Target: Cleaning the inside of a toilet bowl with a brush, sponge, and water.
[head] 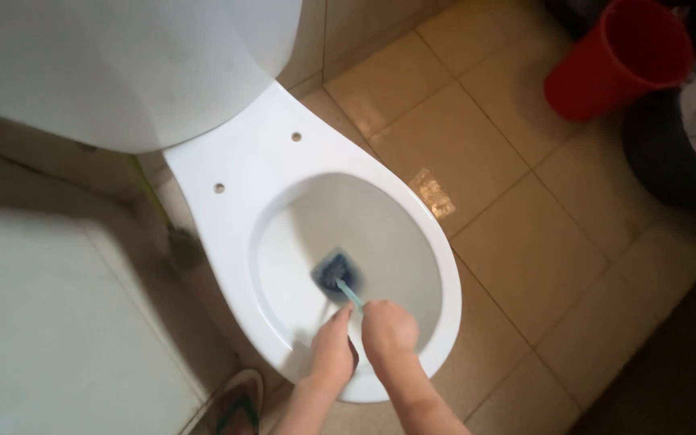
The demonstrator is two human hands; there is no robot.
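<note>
A white toilet bowl (227, 234) without a seat fills the middle of the head view. Inside it a blue-headed toilet brush (337, 274) with a pale teal handle presses against the inner wall, blurred by motion. My right hand (390, 330) is closed around the handle's upper end over the near rim. My left hand (333, 348) sits just beside it on the left, fingers also wrapped on the handle. Both forearms come in from the bottom edge.
The white cistern (122, 64) stands at the top left. A red bucket (618, 60) and a dark bin with a white bag (690, 137) stand at the top right on beige floor tiles (517, 234). A sandalled foot (239, 403) shows at the bottom. A white surface (50, 338) lies at left.
</note>
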